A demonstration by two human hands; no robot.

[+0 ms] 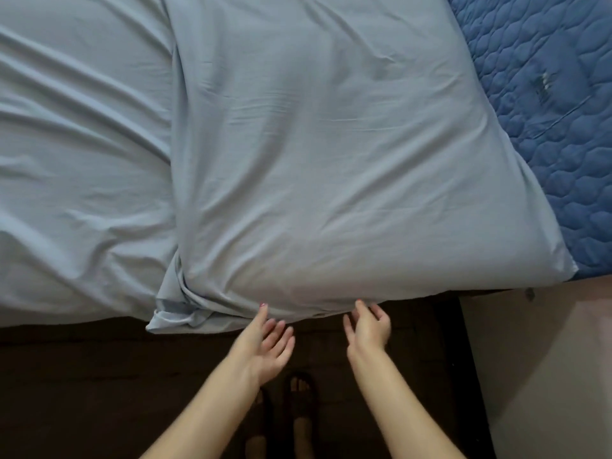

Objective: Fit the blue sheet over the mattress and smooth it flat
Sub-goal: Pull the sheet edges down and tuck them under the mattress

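Both hands hover open-fingered at the near hem: left hand point(268, 342), right hand point(367, 326), gripping nothing, perhaps brushing cloth. The blue sheet point(298, 144) lies folded double, light and limp, leaving quilted mattress point(546, 94) bare at right; that doubled hem looks the place to pinch.

Sheet point(298, 144) on mattress point(546, 94) (right strip bare); hands at near edge.

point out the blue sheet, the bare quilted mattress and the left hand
blue sheet point(314, 144), head view, on its wrinkled top surface
quilted mattress point(546, 94), head view, on the uncovered dark blue part at the right
left hand point(270, 346), head view, on the open palm below the sheet's edge
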